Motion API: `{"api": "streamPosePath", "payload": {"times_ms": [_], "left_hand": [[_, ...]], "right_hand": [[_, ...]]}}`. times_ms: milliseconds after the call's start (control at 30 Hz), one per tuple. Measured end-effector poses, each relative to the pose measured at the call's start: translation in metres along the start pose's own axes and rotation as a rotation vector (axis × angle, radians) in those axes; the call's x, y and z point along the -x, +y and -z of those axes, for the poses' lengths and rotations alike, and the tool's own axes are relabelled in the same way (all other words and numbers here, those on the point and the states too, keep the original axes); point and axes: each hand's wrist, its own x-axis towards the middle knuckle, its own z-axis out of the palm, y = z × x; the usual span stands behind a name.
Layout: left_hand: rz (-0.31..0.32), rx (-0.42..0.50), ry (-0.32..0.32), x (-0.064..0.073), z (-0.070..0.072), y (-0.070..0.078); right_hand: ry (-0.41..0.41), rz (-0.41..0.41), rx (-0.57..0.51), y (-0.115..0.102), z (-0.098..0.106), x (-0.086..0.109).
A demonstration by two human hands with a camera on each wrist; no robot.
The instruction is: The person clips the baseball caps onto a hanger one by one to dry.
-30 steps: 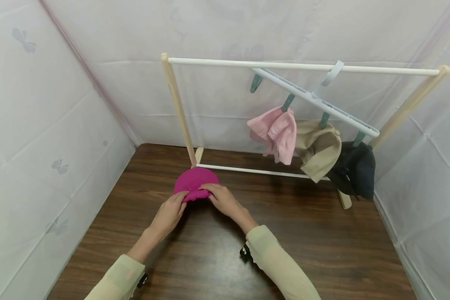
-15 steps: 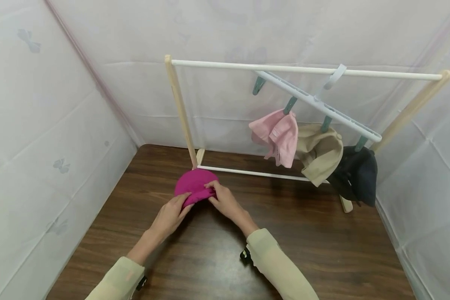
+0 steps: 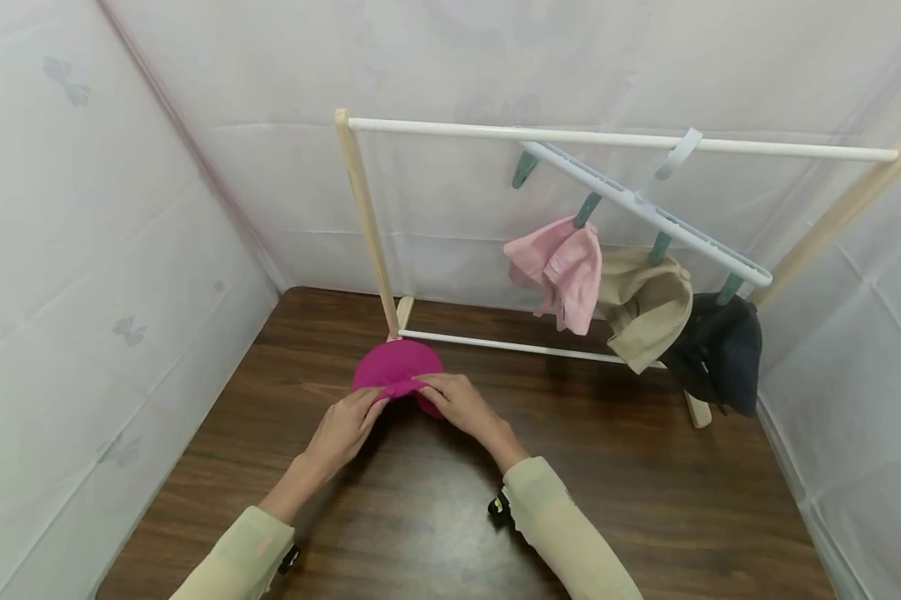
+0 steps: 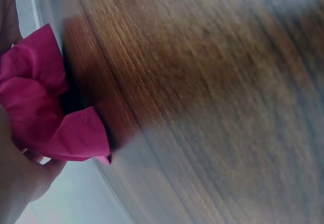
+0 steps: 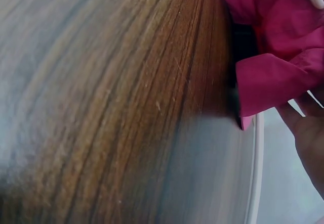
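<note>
A magenta cap point(image 3: 396, 360) rests on the brown table near the rack's left foot, its rounded brim facing away from me. My left hand point(image 3: 342, 427) pinches the left side of the crown between thumb and fingers. On the other side my right hand point(image 3: 461, 406) pinches the fabric, and a folded ridge runs between both hands. In the left wrist view the cap's crown point(image 4: 40, 107) looks creased, with its lower edge just over the wood. The right wrist view shows the cap's edge point(image 5: 278, 80) with fingers behind it.
A rack with a white top rail point(image 3: 495, 132) stands at the back. From it hangs a pale blue hanger point(image 3: 645, 208) with teal clips holding a pink cap point(image 3: 558, 271), a beige cap point(image 3: 648, 312) and a black cap point(image 3: 723, 350). The leftmost clip point(image 3: 523, 169) holds nothing.
The crown fabric between my hands has been drawn up into a flatter, straighter fold. My right hand has shifted slightly, and part of the cap now shows below it. The view moved a little.
</note>
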Motion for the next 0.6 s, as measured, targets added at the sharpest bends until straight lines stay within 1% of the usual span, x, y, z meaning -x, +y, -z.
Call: {"api": "streamPosePath", "payload": {"times_ms": [133,300,433,533,600], "left_hand": [[0.022,0.008,-0.009,-0.0018,-0.0010,0.0008],[0.052,0.008,-0.049,-0.0041,0.0001,0.0002],[0.024,-0.003,-0.047,-0.0042,0.0008,-0.0015],[-0.006,-0.012,-0.029,-0.0055,0.0010,-0.0032],[-0.016,-0.011,-0.021,-0.0075,0.0010,-0.0042]], "right_hand": [[0.005,-0.003,0.005,0.0012,-0.0008,-0.0010],[-0.006,0.013,0.014,0.0013,-0.0035,-0.0031],[-0.013,0.008,0.034,0.0022,-0.0052,-0.0051],[0.006,-0.009,0.047,0.0024,-0.0047,-0.0077],[0.024,-0.015,0.057,0.0026,-0.0038,-0.0101]]}}
